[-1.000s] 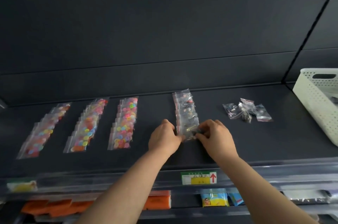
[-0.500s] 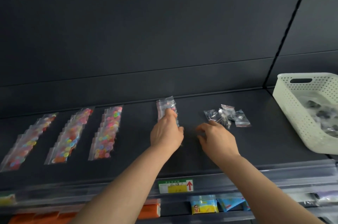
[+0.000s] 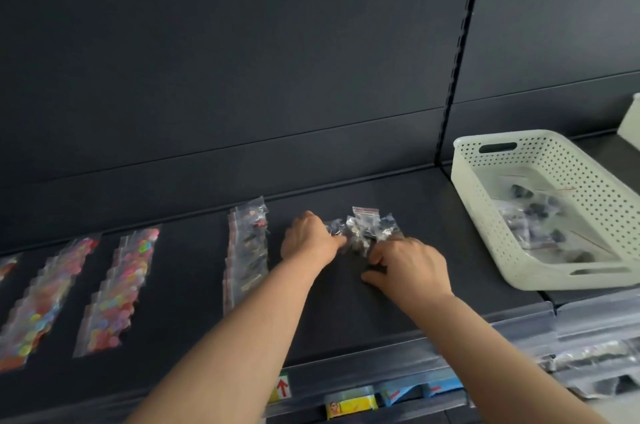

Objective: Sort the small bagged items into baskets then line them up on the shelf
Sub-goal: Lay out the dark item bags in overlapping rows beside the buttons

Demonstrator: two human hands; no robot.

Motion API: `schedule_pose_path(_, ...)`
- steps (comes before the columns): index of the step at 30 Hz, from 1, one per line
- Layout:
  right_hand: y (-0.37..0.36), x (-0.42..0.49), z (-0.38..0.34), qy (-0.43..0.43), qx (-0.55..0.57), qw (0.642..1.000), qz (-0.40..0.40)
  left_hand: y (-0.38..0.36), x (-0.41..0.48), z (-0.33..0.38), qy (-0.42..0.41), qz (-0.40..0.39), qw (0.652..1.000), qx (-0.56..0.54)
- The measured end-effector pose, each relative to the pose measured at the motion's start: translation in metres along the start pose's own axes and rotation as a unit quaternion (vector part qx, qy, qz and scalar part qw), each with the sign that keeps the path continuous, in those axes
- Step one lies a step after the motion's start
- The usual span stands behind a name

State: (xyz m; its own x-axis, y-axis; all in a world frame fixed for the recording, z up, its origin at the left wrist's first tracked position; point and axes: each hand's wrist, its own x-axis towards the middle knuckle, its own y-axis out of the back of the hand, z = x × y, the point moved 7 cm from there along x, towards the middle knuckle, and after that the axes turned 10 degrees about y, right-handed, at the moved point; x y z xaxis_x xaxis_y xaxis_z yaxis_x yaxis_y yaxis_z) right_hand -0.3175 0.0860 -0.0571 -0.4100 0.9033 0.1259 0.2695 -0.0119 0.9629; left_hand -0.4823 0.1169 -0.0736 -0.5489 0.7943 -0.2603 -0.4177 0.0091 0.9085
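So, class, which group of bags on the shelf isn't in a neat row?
The loose clump of dark-filled bags between the left hand and right hand; the others lie in overlapping rows.

Shelf (image 3: 187, 285) is bare in a wide lane between the dark-bag row (image 3: 247, 250) and the nearest coloured row (image 3: 117, 288). A second coloured row (image 3: 45, 299) lies just left of that. Loose pile (image 3: 367, 227) sits mid-shelf. Left hand (image 3: 308, 241) and right hand (image 3: 408, 266) both pinch at it, blocking its front and sides. A bare strip runs from pile to white basket (image 3: 485, 215), whose wall closes the right. Room behind the pile up to the back panel (image 3: 242, 94). Front edge is bare between the forearms.
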Motion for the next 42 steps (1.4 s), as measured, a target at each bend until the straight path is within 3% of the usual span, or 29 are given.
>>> schedule_pose_path(6, 0.000, 0.003, 0.006, -0.011, 0.023, 1.000, -0.018, 0.011, -0.007, -0.009, -0.027, 0.020, 0.991, -0.127)
schedule_pose_path(10, 0.001, 0.013, 0.002, -0.026, 0.203, 0.978, 0.032, 0.016, -0.019, -0.016, -0.076, -0.076, 0.966, -0.237)
schedule_pose_path(14, -0.011, 0.018, -0.016, -0.046, 0.415, 0.908, 0.021, 0.020, -0.031, -0.024, -0.118, -0.141, 0.960, -0.212)
schedule_pose_path(17, -0.016, 0.013, -0.016, -0.082, 0.476, 0.875, 0.042, 0.023, -0.035, -0.034, -0.100, -0.161, 0.943, -0.274)
schedule_pose_path(21, -0.028, 0.004, -0.027, -0.123, 0.626, 0.770, 0.024, 0.031, -0.036, -0.049, -0.050, -0.135, 0.911, -0.385)
schedule_pose_path(32, -0.029, -0.005, -0.049, -0.108, 0.627, 0.771, 0.015, 0.041, -0.046, -0.070, -0.047, -0.115, 0.917, -0.380)
schedule_pose_path(39, -0.034, -0.011, -0.057, -0.094, 0.567, 0.816, -0.053, 0.051, -0.049, -0.088, -0.054, -0.117, 0.910, -0.393)
schedule_pose_path(42, -0.034, -0.007, -0.072, -0.094, 0.604, 0.791, -0.025, 0.053, -0.055, -0.089, -0.071, -0.142, 0.910, -0.383)
